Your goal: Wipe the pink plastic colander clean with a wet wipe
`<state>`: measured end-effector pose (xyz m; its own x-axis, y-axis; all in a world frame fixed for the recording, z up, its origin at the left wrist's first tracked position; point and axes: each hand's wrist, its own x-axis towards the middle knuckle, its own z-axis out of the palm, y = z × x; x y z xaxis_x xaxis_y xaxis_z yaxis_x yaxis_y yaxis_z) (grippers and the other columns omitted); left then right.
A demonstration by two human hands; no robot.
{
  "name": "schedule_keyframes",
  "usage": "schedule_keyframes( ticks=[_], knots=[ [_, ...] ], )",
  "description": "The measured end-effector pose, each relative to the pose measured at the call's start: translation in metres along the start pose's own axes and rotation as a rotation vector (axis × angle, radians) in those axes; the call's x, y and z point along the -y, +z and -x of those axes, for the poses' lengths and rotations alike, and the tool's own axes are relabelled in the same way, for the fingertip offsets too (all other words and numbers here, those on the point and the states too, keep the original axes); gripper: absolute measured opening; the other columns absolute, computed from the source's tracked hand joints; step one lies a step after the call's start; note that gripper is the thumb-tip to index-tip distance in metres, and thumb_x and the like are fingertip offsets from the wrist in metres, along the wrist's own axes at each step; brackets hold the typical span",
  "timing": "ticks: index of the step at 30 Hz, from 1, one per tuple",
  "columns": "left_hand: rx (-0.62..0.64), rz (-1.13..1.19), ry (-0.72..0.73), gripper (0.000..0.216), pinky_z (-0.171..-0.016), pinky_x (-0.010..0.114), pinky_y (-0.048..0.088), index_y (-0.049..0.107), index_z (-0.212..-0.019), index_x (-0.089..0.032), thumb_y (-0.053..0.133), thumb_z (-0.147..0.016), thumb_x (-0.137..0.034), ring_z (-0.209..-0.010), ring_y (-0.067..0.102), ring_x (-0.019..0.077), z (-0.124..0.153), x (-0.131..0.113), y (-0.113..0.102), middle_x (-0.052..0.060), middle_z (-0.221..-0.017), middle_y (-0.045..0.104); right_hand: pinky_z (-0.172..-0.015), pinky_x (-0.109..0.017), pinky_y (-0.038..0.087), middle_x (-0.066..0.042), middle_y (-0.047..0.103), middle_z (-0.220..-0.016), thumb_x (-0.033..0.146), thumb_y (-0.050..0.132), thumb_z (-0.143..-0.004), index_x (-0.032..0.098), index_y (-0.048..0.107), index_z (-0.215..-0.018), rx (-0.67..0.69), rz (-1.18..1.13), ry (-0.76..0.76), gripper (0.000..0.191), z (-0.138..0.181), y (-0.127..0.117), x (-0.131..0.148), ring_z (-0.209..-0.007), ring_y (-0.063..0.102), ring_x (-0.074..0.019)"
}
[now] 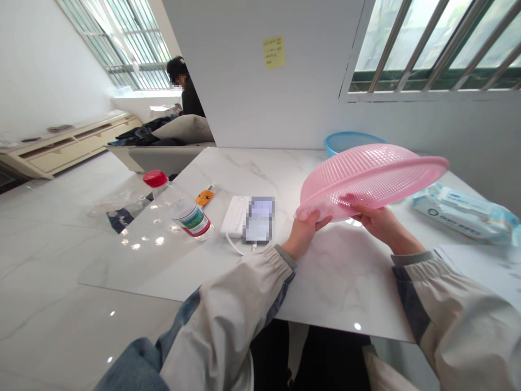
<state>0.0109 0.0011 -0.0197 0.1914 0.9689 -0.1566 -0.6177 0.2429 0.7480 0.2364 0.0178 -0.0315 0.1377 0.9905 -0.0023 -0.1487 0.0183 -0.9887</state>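
Observation:
A pink plastic mesh basket (374, 171) is held tilted above the white marble table (334, 277), its open side facing away and up. My left hand (304, 232) is closed on the basket's near rim at the left. My right hand (376, 220) grips the basket from underneath, its fingers partly hidden behind the mesh. A blue basin (345, 141) shows just behind the pink basket.
On the table stand a clear water bottle with a red cap (179, 203), a small orange object (204, 196), a white power bank with a phone (248, 218) and a pack of wet wipes (464, 210). Another person (185, 89) sits by the far window.

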Motion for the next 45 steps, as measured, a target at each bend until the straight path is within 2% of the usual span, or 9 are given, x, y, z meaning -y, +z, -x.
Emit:
schedule_keyframes(
  ticks=[5, 11, 16, 19, 23, 26, 29, 36, 45],
  knots=[
    [0.037, -0.003, 0.012, 0.034, -0.125, 0.059, 0.064, 0.077, -0.128, -0.017, 0.074, -0.096, -0.01, -0.143, 0.075, 0.0347, 0.002, 0.001, -0.001, 0.015, -0.144, 0.08, -0.074, -0.033, 0.068, -0.004, 0.085, -0.119, 0.047, 0.105, -0.074, 0.031, 0.093, -0.114, 0.081, 0.024, 0.021, 0.045, 0.004, 0.001, 0.0, -0.101, 0.078, -0.0228],
    [0.023, 0.031, 0.013, 0.045, -0.123, 0.058, 0.066, 0.074, -0.14, -0.019, 0.076, -0.095, -0.011, -0.145, 0.074, 0.0351, 0.002, 0.001, 0.0, 0.015, -0.154, 0.076, -0.072, -0.034, 0.067, -0.003, 0.086, -0.121, 0.043, 0.104, -0.073, 0.034, 0.091, -0.114, 0.02, 0.048, 0.038, 0.044, 0.001, 0.003, -0.002, -0.096, 0.077, -0.0217],
    [-0.03, 0.028, 0.024, 0.034, -0.121, 0.056, 0.067, 0.077, -0.127, -0.016, 0.078, -0.093, -0.01, -0.141, 0.076, 0.0348, -0.001, 0.002, 0.001, 0.015, -0.14, 0.082, -0.082, -0.037, 0.072, -0.006, 0.087, -0.127, 0.049, 0.105, -0.072, 0.032, 0.09, -0.119, -0.009, 0.083, 0.039, 0.052, 0.0, 0.001, -0.002, -0.11, 0.081, -0.0264],
    [-0.069, 0.0, 0.034, 0.022, -0.123, 0.053, 0.066, 0.08, -0.117, -0.014, 0.076, -0.096, -0.01, -0.14, 0.078, 0.0329, -0.004, 0.003, -0.001, 0.013, -0.131, 0.085, -0.085, -0.043, 0.073, -0.005, 0.087, -0.117, 0.052, 0.107, -0.068, 0.028, 0.087, -0.111, -0.152, 0.017, -0.039, 0.053, -0.007, -0.004, -0.003, -0.109, 0.081, -0.0274],
    [-0.127, -0.053, 0.088, 0.012, -0.129, 0.051, 0.061, 0.084, -0.107, -0.015, 0.081, -0.095, -0.014, -0.139, 0.079, 0.0313, -0.008, 0.006, -0.005, 0.012, -0.13, 0.087, -0.097, -0.049, 0.071, 0.0, 0.081, -0.099, 0.053, 0.106, -0.064, 0.025, 0.08, -0.097, -0.405, -0.076, -0.273, 0.05, -0.015, -0.012, -0.001, -0.101, 0.081, -0.0244],
    [-0.159, -0.094, 0.138, 0.018, -0.128, 0.05, 0.061, 0.087, -0.112, -0.018, 0.084, -0.094, -0.016, -0.138, 0.079, 0.0291, -0.011, 0.007, -0.006, 0.009, -0.131, 0.088, -0.104, -0.053, 0.069, -0.002, 0.08, -0.1, 0.056, 0.103, -0.07, 0.022, 0.081, -0.107, -0.463, -0.037, -0.407, 0.056, -0.014, -0.013, 0.003, -0.101, 0.079, -0.0244],
    [-0.114, -0.193, 0.212, 0.021, -0.122, 0.046, 0.064, 0.088, -0.115, -0.022, 0.078, -0.097, -0.017, -0.137, 0.079, 0.0271, -0.012, 0.009, -0.007, 0.006, -0.13, 0.089, -0.103, -0.053, 0.069, -0.004, 0.078, -0.096, 0.058, 0.103, -0.073, 0.019, 0.08, -0.104, -0.502, -0.009, -0.461, 0.055, -0.011, -0.012, 0.006, -0.099, 0.078, -0.0251],
    [-0.001, -0.34, 0.275, 0.018, -0.114, 0.039, 0.065, 0.087, -0.105, -0.023, 0.074, -0.095, -0.016, -0.127, 0.081, 0.024, -0.016, 0.014, -0.014, 0.004, -0.124, 0.089, -0.09, -0.051, 0.073, -0.003, 0.071, -0.078, 0.055, 0.099, -0.072, 0.018, 0.077, -0.087, -0.63, -0.006, -0.399, 0.045, -0.014, -0.013, 0.004, -0.082, 0.073, -0.023],
    [-0.048, -0.322, 0.218, 0.009, -0.117, 0.042, 0.064, 0.085, -0.097, -0.02, 0.077, -0.095, -0.019, -0.126, 0.079, 0.0264, -0.019, 0.018, -0.018, 0.006, -0.112, 0.087, -0.091, -0.051, 0.072, -0.007, 0.075, -0.081, 0.059, 0.101, -0.075, 0.016, 0.079, -0.085, -0.57, -0.053, -0.343, 0.049, -0.017, -0.018, -0.004, -0.085, 0.075, -0.0244]
  ],
)
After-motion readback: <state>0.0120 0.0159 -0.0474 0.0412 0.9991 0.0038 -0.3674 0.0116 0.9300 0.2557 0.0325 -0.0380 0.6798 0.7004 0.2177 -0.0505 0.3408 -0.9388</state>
